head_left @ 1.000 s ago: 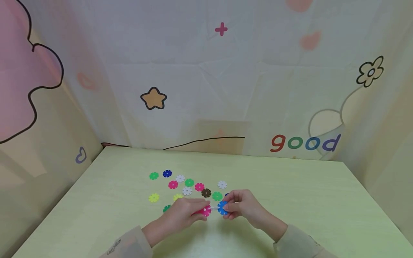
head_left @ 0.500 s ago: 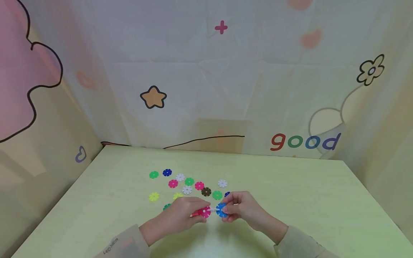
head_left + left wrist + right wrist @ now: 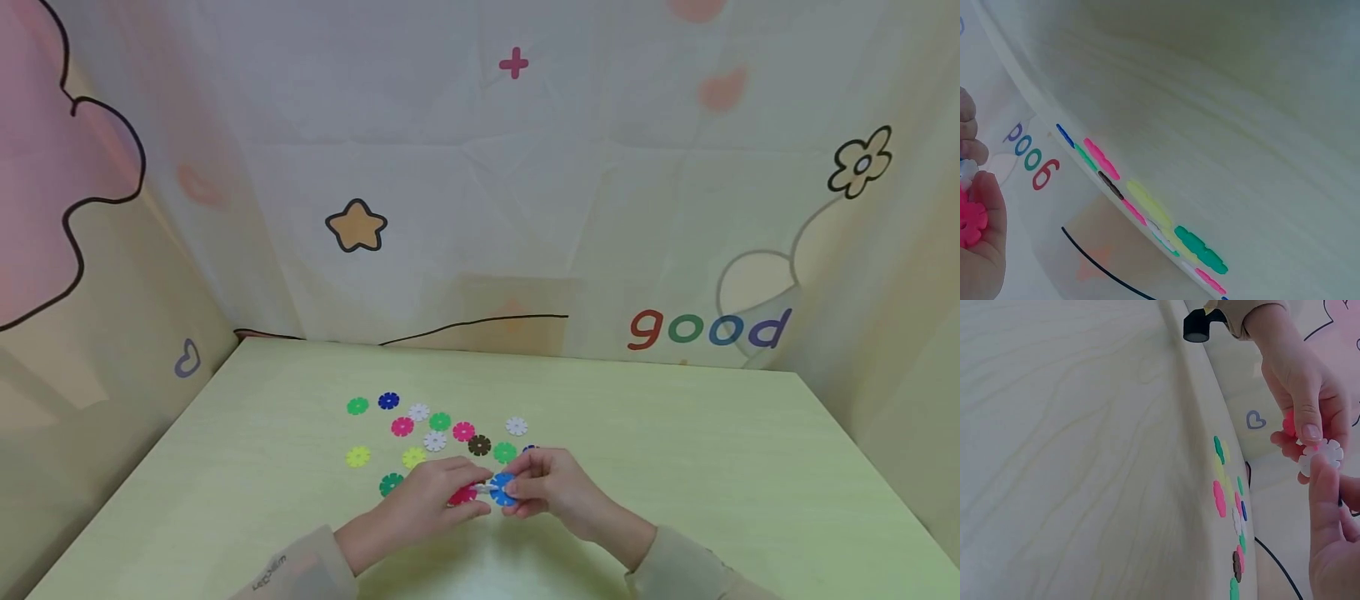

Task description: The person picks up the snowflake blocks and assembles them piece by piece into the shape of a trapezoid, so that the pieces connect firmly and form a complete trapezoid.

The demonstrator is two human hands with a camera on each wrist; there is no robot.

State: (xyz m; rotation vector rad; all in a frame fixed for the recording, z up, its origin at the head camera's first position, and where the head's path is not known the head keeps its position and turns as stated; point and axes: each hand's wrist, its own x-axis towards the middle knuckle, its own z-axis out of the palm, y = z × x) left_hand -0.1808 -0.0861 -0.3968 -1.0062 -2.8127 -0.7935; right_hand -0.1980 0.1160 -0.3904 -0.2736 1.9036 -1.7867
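Above the table, my left hand (image 3: 435, 496) holds a pink notched plastic disc (image 3: 462, 495) between thumb and fingers. A white disc (image 3: 1329, 456) is joined to it, seen nearly edge-on in the head view and flatter in the right wrist view. On its other side a blue disc (image 3: 501, 490) is pinched by my right hand (image 3: 562, 487). The three pieces sit in a row between the hands. In the left wrist view the pink disc (image 3: 971, 222) shows at the left edge beside my thumb. Fingers hide how the slots meet.
Several loose discs lie flat beyond the hands, among them a brown disc (image 3: 480, 445), a yellow disc (image 3: 357, 457) and a dark green disc (image 3: 392, 484). The pale wooden table (image 3: 712, 467) is backed by a printed cloth (image 3: 420, 183).
My right hand has shifted left with the blue disc. The pink disc has moved slightly left and tilted, with less of its face showing. The loose discs on the table stay put.
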